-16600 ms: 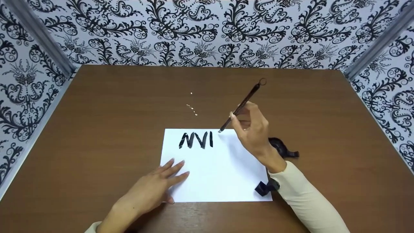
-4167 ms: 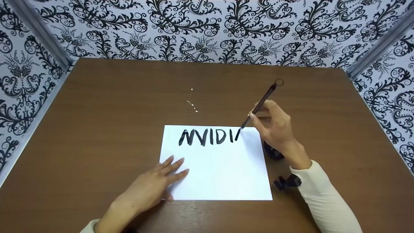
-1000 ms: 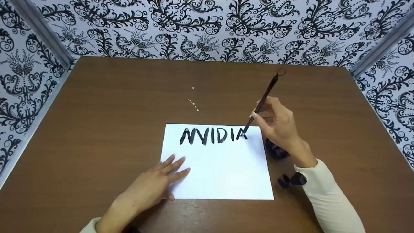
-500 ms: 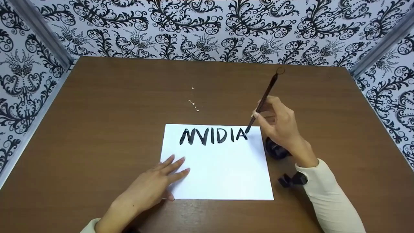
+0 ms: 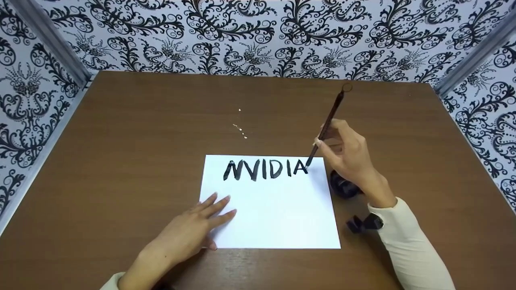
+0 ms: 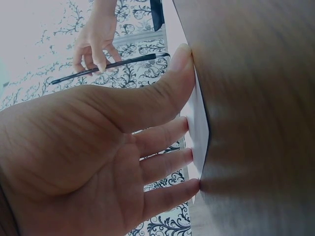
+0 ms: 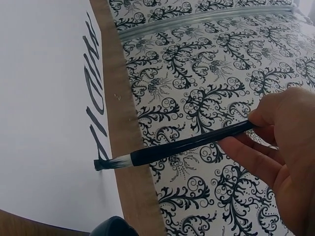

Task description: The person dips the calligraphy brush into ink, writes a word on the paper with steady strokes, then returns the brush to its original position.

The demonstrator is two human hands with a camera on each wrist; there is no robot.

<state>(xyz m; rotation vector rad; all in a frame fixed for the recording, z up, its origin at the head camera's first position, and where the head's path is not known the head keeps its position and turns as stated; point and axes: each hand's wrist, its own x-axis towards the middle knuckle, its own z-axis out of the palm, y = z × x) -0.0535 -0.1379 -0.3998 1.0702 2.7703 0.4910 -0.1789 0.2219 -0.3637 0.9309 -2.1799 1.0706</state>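
Note:
A white sheet of paper (image 5: 278, 213) lies on the wooden table, with NVIDIA in black brushed letters (image 5: 254, 170) along its top. My right hand (image 5: 346, 157) pinches a dark paintbrush (image 5: 328, 123) between thumb and fingers. The brush slants, its loop end up, and its inked bristles (image 7: 110, 163) meet the paper at the last letter's right leg. My left hand (image 5: 193, 229) rests with spread fingers on the paper's lower left part. In the left wrist view its thumb (image 6: 181, 59) and fingertips lie at the sheet.
Partly hidden under my right wrist, a dark rounded object (image 5: 342, 186) stands just right of the paper. A black wrist camera (image 5: 365, 223) sits at the right sleeve. Several pale specks (image 5: 240, 129) mark the table (image 5: 141, 133) beyond the sheet. Patterned walls (image 5: 258, 36) border the back and sides.
Since the earliest frame, D, I and A have appeared after NVI, and my right hand with the paintbrush has moved right. Over the last second the brush tip shifted slightly right; the left hand stayed put.

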